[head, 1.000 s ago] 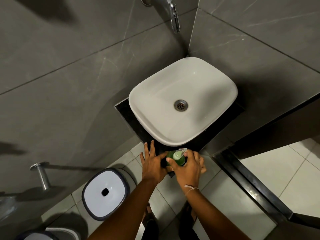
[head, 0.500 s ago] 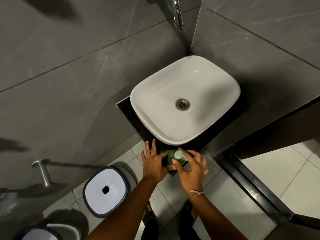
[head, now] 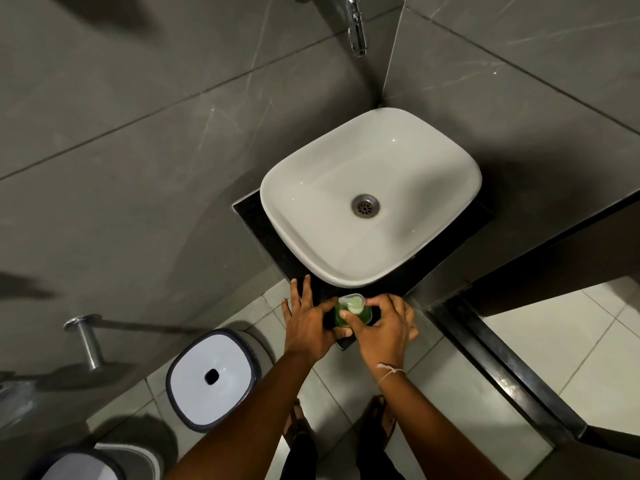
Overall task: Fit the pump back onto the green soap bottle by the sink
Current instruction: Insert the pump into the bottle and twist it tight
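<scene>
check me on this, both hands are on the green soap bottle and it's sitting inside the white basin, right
Not quite. In the head view both hands, left and right, are on the green soap bottle, but it stands on the black counter at the near edge, outside the white basin.

no readable text, labels or numbers

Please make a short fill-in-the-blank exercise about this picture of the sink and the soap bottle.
1. The soap bottle is ____ in colour.
2. The bottle stands on the black counter, just in front of the white ____.
3. The string bracelet is on the ____ wrist.
4. The bin on the floor has a ____ lid.

Missing words: green; sink; right; white
</scene>
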A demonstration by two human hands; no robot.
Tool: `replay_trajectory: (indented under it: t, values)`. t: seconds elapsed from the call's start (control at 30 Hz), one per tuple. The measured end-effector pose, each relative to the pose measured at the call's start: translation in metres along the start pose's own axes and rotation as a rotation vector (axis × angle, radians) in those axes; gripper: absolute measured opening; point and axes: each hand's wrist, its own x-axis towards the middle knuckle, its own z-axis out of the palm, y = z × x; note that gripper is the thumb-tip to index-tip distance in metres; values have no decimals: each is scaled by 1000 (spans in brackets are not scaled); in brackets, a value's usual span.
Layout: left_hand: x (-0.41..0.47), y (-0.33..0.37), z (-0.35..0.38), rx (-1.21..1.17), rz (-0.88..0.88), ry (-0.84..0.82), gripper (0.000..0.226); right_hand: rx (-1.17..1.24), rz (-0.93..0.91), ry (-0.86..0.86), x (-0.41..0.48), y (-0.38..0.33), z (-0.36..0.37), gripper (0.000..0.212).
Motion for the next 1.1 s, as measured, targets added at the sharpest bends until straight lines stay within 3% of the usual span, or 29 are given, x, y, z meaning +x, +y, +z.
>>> replay_trajectory:
  t: [0.2, 0.37, 0.57, 0.73, 0.9, 1.0, 1.1]
  values:
    - [0, 0, -1, -4, 5, 1, 65, 2, -74, -52, -2, 4, -4, 49]
    - [0, 1, 0, 6, -2, -12, 70, 0, -31, -4, 0, 2, -1, 36]
    - [-1, -1, 1, 0, 12, 22, 60, 24, -27, -34, -4, 0, 2, 53]
    - [1, -1, 1, 7, 1, 5, 68, 25, -10, 21, -4, 1, 3, 38]
    - [0, -1, 0, 0, 6, 15, 62, -56, 16, 11, -1, -6, 8, 57]
    - [1, -1, 0, 6, 4, 2, 66, -23, -76, -11, -7, 8, 5, 45]
    - [0, 0, 0, 5, 5, -16, 72, -19, -33, 28, -4, 12, 3, 36]
